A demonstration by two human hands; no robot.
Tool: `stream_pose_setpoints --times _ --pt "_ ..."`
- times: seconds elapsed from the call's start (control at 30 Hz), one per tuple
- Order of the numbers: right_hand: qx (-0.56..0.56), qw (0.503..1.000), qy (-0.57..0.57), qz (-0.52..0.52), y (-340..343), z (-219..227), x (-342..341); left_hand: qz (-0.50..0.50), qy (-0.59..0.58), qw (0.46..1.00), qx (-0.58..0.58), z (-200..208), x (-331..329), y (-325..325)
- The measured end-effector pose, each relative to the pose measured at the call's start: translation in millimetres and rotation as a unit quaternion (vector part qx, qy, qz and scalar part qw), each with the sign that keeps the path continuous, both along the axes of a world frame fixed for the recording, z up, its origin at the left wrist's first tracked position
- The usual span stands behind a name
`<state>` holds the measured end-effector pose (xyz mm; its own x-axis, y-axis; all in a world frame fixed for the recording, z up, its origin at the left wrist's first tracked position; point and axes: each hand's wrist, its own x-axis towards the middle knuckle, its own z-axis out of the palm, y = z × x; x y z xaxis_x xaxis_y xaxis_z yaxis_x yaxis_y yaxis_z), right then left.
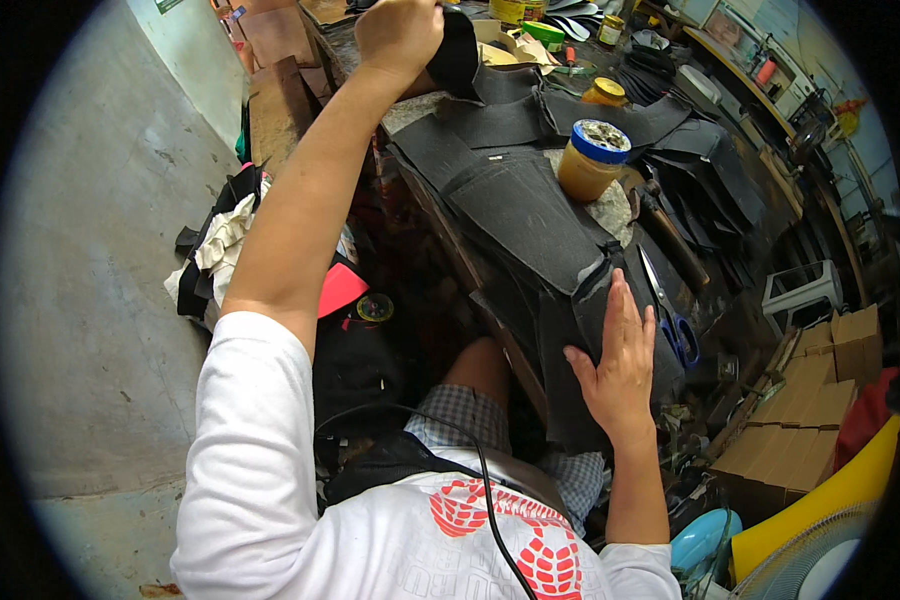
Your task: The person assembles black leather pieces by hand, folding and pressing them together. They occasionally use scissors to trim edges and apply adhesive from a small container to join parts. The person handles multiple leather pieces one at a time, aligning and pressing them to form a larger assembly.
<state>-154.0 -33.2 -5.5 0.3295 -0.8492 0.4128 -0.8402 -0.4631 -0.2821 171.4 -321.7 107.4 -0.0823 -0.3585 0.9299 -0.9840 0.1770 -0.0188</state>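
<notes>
A: What fills the view?

B: A cluttered workbench (425,205) seen from above, with a long stack of black cut sheets (515,205) running from the far end toward the person's lap. Its long axis points away from the body, slightly leftward.

A: Where are the 2 hands?

B: The left hand (398,35) is stretched far out, closed in a fist around the far end of a black piece (457,55). The right hand (618,365) is nearer, lying flat and open, fingers together, pressing the near end of the stack.

A: Any room around them?

B: Little. A glue jar (592,160) with a blue rim stands just right of the stack; blue-handled scissors (670,315) lie beside the right hand. The bench edge drops off on the left.
</notes>
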Motion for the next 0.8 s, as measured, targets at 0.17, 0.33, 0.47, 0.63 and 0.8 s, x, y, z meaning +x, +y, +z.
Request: stream_pose_setpoints --times 0.17,0.33,0.47,0.63,0.8 --pt "0.027 0.999 -0.008 0.019 0 21 -8 0.009 0.039 0.999 -0.007 48 -36 55" --pt "0.107 0.917 -0.373 0.095 1 35 -5 -0.134 -0.075 0.987 -0.041 33 -81 145" --pt "0.215 0.671 -0.696 0.140 -2 37 5 -0.319 -0.123 0.930 0.138 -25 -133 261" --pt "0.130 0.731 -0.670 0.008 -6 43 7 -0.472 0.033 0.841 0.263 -55 -145 308" --pt "0.161 0.740 -0.647 0.089 15 48 9 -0.434 0.342 0.732 0.398 -64 -128 292"
